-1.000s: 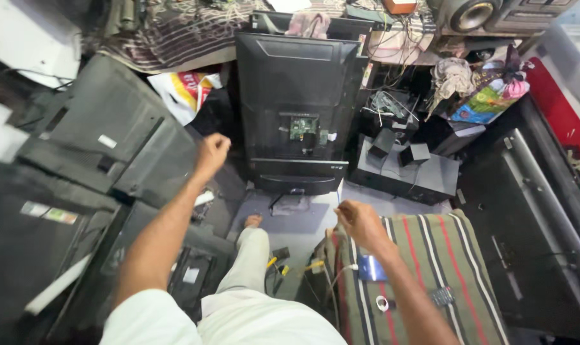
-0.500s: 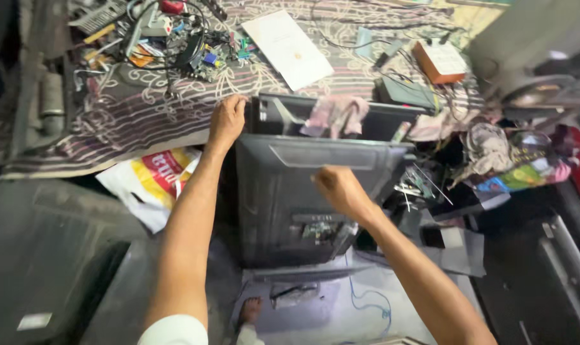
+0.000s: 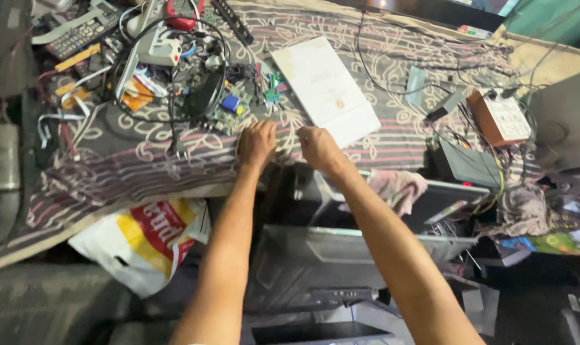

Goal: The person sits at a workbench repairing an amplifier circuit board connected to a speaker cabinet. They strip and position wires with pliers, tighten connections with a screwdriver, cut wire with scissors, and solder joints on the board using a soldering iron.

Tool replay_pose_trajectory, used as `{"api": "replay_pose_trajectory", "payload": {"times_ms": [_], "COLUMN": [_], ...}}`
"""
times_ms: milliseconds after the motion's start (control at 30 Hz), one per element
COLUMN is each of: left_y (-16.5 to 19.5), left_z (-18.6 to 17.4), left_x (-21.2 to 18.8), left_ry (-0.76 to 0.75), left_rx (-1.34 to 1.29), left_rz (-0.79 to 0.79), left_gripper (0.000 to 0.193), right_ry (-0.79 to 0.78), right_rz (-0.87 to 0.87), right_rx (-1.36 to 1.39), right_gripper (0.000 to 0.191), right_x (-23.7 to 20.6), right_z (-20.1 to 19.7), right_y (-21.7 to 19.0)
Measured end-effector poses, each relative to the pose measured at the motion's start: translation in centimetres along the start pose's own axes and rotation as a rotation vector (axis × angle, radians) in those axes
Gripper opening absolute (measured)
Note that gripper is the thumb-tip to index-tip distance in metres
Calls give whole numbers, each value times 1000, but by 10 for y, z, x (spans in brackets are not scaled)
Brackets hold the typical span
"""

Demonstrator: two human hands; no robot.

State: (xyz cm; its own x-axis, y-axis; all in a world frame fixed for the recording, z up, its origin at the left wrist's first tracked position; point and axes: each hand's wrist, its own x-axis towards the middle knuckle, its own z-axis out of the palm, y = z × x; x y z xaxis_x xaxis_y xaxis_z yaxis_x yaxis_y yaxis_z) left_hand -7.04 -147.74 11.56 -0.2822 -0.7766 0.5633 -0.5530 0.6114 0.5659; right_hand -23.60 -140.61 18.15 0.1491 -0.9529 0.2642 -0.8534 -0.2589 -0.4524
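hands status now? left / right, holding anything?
Left hand: fingers curled down on the patterned cloth at the bench edge; a real grip cannot be told.
Right hand: same, knuckles up on the cloth beside the white booklet; nothing else held.

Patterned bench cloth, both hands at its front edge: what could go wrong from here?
1. Both hands, left and right, rest on the striped, patterned cloth; a tug could drag the green circuit boards and tangled black cables off.
2. The white rectangular booklet lies near that edge and may slide onto the dark flat-panel set below.
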Motion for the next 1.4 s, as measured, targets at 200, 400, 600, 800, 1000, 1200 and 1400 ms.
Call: {"api": "replay_pose_trajectory", "payload": {"times_ms": [200,400,600,800,1000,1200,1400], "left_y": [-23,-41,-42,-38,-39,-38,-28], "left_z": [34,58,58,51,55,58,41], "left_x": [-25,-25,-30,-26,-26,-30,-27], "left_ry": [-30,-64,-38,-23,-45,55,-30], "left_rx": [286,349,266,248,230,259,287], "left_rz": [5,37,26,31,18,44,13], "left_gripper": [17,7,9,11,14,20,17], "right_ry": [-147,-25,-117,-56,-99,87,82], "right_rz": [228,70,-110,-247,-247,-404,-200], "right_rx": [-248,-385,-406,-454,-597,-771,-603], "right_gripper": [28,43,42,29,11,12,9], "right_x": [55,110,134,137,139,125,132], "right_z": [39,44,43,48,40,17,-27], "right_y": [32,41,48,53,44,47,53]}}
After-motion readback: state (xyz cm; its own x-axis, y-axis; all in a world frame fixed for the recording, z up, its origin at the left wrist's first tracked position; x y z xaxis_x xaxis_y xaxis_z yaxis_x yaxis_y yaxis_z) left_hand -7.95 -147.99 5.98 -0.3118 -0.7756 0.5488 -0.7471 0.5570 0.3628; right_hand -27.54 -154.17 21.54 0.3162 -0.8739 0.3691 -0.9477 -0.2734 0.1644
